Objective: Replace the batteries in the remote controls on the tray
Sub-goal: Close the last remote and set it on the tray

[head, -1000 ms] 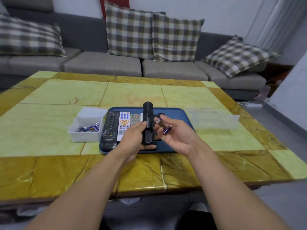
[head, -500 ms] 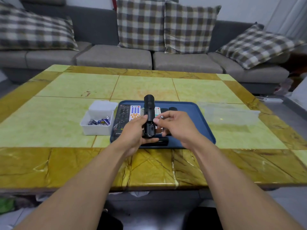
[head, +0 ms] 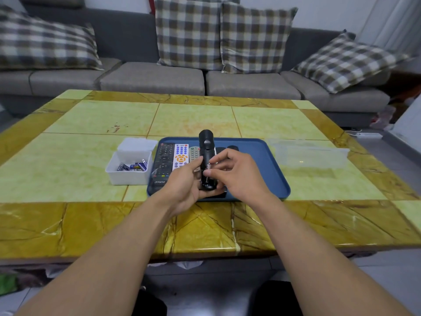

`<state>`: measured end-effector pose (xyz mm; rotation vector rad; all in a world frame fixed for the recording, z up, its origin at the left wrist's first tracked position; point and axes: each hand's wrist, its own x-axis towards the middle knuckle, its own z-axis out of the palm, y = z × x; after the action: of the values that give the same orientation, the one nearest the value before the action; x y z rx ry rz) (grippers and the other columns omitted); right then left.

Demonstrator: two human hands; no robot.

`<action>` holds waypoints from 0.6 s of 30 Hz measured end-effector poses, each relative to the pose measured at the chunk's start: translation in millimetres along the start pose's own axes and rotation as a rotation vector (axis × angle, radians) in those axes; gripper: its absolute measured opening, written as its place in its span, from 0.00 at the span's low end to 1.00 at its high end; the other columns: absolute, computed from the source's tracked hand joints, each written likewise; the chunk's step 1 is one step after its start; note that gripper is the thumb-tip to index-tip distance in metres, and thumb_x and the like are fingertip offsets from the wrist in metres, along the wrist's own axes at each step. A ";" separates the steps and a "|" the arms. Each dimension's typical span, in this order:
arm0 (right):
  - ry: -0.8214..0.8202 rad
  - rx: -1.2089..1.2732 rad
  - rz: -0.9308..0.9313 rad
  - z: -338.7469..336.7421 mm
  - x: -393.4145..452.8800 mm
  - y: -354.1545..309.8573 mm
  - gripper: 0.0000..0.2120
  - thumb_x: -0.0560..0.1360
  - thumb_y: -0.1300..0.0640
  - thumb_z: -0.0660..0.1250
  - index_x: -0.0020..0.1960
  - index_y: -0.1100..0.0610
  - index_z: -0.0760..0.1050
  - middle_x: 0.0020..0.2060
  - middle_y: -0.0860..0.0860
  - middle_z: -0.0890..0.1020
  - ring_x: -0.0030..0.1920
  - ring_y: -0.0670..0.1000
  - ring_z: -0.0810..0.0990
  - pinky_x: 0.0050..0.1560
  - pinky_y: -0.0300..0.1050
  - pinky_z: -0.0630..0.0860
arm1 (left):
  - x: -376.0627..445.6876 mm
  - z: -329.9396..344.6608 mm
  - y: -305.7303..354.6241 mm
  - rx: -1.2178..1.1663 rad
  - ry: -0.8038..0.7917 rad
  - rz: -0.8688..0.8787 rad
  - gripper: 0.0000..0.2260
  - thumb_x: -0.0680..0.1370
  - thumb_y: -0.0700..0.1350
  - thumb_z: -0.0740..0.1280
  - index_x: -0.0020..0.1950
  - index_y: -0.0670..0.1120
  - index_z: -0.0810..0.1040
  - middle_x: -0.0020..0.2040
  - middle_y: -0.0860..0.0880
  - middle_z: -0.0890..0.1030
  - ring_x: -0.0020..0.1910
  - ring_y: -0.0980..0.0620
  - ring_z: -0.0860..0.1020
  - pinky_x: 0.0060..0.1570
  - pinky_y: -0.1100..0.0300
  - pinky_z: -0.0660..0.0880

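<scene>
A slim black remote control [head: 206, 156] stands nearly upright above the near edge of a dark blue plastic tray [head: 262, 160], its rounded top pointing away from the person and its lower end down in the palm. The left hand [head: 184, 185] grips this lower half, fingers curled round it from the left with the thumb up along its side. The right hand [head: 237, 176] comes in from the right, thumb and forefinger pinched together on a small silver-ended battery [head: 208, 167] at the open back of the remote, roughly at mid-height; how far the battery sits in the compartment cannot be told.

Flat on the tray behind the hands lie a long black remote [head: 164, 159], a white remote with blue and orange buttons [head: 181, 155] and a grey remote [head: 194, 152], side by side; two more dark shapes lie partly hidden behind the right hand. A black flat piece [head: 216, 195] lies at the tray's near rim under the hands.

Just left of the tray sits a white plastic box [head: 127, 176] holding blue-labelled batteries [head: 133, 166]. To the right lies a clear plastic container [head: 309, 153]. All of it rests on a yellow-green marble table [head: 91, 142], with a grey sofa [head: 155, 80] and checked cushions [head: 189, 33] beyond.
</scene>
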<state>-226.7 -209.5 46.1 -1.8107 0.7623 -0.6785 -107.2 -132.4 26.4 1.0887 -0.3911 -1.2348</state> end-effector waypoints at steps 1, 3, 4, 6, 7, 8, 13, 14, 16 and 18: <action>0.005 -0.008 -0.008 0.2 -0.3 0.9 0.09 0.69 0.60 0.79 0.44 0.53 0.80 0.37 0.49 0.86 0.34 0.46 0.83 0.31 0.40 0.77 | -0.2 0.5 0.1 -0.005 -0.019 -0.010 0.19 0.86 0.49 0.55 0.68 0.39 0.76 0.63 0.35 0.80 0.55 0.38 0.80 0.53 0.40 0.81; 0.032 -0.124 -0.037 0.3 0.6 2.7 0.09 0.68 0.57 0.80 0.45 0.50 0.83 0.39 0.44 0.83 0.38 0.38 0.81 0.36 0.32 0.74 | -0.4 1.7 -0.4 -0.007 -0.058 -0.025 0.19 0.86 0.49 0.55 0.69 0.40 0.76 0.63 0.38 0.81 0.54 0.43 0.82 0.53 0.41 0.81; 0.054 -0.222 -0.055 0.2 1.7 3.2 0.10 0.67 0.55 0.81 0.46 0.48 0.83 0.39 0.43 0.79 0.38 0.37 0.79 0.36 0.29 0.71 | -0.5 2.4 -0.9 -0.006 -0.074 -0.025 0.18 0.86 0.48 0.56 0.68 0.40 0.76 0.61 0.39 0.82 0.51 0.45 0.83 0.54 0.42 0.81; 0.079 -0.335 -0.078 -0.8 3.4 3.0 0.12 0.66 0.52 0.81 0.46 0.46 0.82 0.38 0.43 0.74 0.35 0.40 0.74 0.35 0.30 0.67 | -0.5 2.4 -2.5 -0.005 -0.098 -0.014 0.16 0.86 0.46 0.56 0.67 0.40 0.76 0.57 0.41 0.84 0.47 0.48 0.84 0.54 0.42 0.81; 0.081 -0.342 -0.082 -1.5 3.1 2.7 0.13 0.65 0.52 0.82 0.46 0.47 0.80 0.36 0.44 0.73 0.34 0.41 0.72 0.34 0.31 0.66 | -0.2 2.3 -2.9 -0.005 -0.106 -0.010 0.15 0.86 0.45 0.56 0.66 0.41 0.76 0.56 0.42 0.85 0.46 0.49 0.84 0.54 0.42 0.81; 0.077 -0.336 -0.082 -2.2 2.9 3.0 0.16 0.65 0.51 0.82 0.45 0.48 0.77 0.35 0.44 0.73 0.32 0.41 0.72 0.32 0.33 0.67 | 0.0 1.9 -3.0 -0.006 -0.113 -0.008 0.14 0.86 0.44 0.56 0.66 0.41 0.76 0.54 0.42 0.85 0.46 0.49 0.84 0.53 0.42 0.82; 0.052 -0.169 0.018 -10.4 4.2 4.8 0.18 0.67 0.52 0.81 0.48 0.53 0.74 0.34 0.48 0.77 0.33 0.37 0.79 0.31 0.32 0.73 | 3.1 1.0 -2.0 -0.043 -0.082 0.010 0.13 0.86 0.40 0.54 0.66 0.39 0.73 0.53 0.40 0.85 0.48 0.44 0.85 0.49 0.43 0.83; 0.072 -0.151 0.035 -13.4 6.0 7.1 0.15 0.70 0.52 0.79 0.49 0.52 0.75 0.35 0.48 0.78 0.35 0.38 0.81 0.33 0.34 0.75 | 4.1 0.3 -2.0 -0.061 -0.054 0.019 0.12 0.86 0.40 0.54 0.66 0.38 0.72 0.54 0.39 0.84 0.48 0.42 0.85 0.47 0.45 0.83; 0.114 -0.185 0.061 -19.7 8.9 11.8 0.07 0.77 0.55 0.72 0.52 0.49 0.75 0.38 0.46 0.80 0.40 0.38 0.81 0.38 0.34 0.74 | 5.9 -1.0 -1.7 -0.091 0.007 0.045 0.11 0.87 0.40 0.54 0.65 0.38 0.72 0.57 0.38 0.83 0.49 0.40 0.85 0.44 0.46 0.84; 0.088 -0.190 0.105 -22.6 8.6 15.7 0.11 0.81 0.62 0.62 0.58 0.48 0.74 0.43 0.44 0.81 0.47 0.40 0.79 0.44 0.36 0.74 | 5.6 -2.2 -2.0 -0.118 0.046 0.080 0.11 0.87 0.39 0.53 0.62 0.38 0.72 0.60 0.37 0.81 0.47 0.41 0.86 0.44 0.47 0.84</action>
<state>-241.0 -233.7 39.6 -1.9058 1.0022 -0.6376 -104.7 -136.3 22.0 0.9891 -0.3198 -1.1462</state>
